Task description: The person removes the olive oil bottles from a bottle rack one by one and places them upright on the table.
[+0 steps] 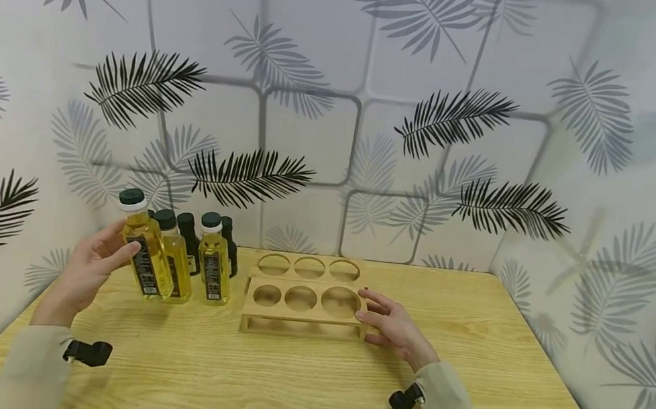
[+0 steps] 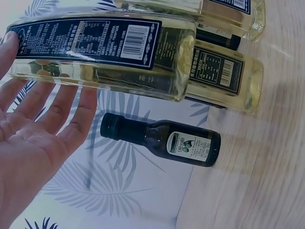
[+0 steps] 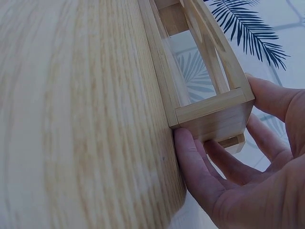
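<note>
My left hand (image 1: pixel 87 265) holds a yellow oil bottle (image 1: pixel 147 258) with a dark green cap, thumb across the label and fingers behind. In the left wrist view this oil bottle (image 2: pixel 109 57) is tilted, its base off the table. Two similar oil bottles (image 1: pixel 214 269) stand close by, one partly hidden behind the held bottle. At the right end of a two-tier wooden rack (image 1: pixel 303 320) with round holes, my right hand (image 1: pixel 396 327) grips the side. The right wrist view shows the thumb at the upper board and fingers against the end panel (image 3: pixel 214 119).
Small dark olive oil bottles (image 1: pixel 230 247) stand behind the yellow ones; another dark olive oil bottle (image 2: pixel 162 140) shows in the left wrist view. The wooden table (image 1: pixel 211 380) meets leaf-patterned walls (image 1: pixel 311 135) at its back and sides.
</note>
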Demonstrator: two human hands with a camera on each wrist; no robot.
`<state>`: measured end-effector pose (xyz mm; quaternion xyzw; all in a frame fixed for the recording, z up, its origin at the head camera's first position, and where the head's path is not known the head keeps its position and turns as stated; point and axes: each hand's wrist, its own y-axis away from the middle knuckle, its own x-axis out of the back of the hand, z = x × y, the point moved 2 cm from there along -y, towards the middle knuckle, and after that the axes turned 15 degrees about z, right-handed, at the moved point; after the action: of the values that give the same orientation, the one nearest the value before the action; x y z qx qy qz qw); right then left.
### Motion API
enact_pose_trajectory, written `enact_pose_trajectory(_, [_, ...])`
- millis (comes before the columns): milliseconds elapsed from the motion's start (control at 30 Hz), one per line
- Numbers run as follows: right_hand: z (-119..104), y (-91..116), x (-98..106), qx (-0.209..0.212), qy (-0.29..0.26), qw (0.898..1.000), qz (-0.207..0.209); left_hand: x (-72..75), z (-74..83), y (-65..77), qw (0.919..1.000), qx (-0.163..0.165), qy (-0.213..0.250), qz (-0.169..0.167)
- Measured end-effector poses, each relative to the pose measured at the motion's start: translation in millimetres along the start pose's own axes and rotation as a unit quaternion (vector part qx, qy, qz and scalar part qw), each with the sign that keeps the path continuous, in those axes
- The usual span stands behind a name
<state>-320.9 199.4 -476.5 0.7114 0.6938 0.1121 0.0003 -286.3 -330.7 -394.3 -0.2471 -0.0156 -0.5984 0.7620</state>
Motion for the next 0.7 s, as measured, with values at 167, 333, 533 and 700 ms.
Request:
enact_pose_trajectory(167, [-1, 0, 0, 0.0, -0.002, 1.0, -0.001, 2.7, -5.0, 0.3, 0.9999, 0.006, 0.006, 0.009])
enact_pose_trajectory(333, [0, 0, -2, -0.002, 0.0, 1.0, -0.001, 8.1, -15.1, 1.7, 0.9988, 0.012, 0.044, 0.015])
enact_pose_trajectory(533, [0, 0, -1, 0.001, 0.004, 1.0, -0.001, 10.4, -20.9, -1.5, 0.9956, 0.041, 0.083, 0.012])
enact_pose_trajectory(700, [-1, 1, -1, -0.004, 0.002, 1.0, 0.002, 9.1, -29.8, -6.6, 0.9926, 0.065, 0.102, 0.006])
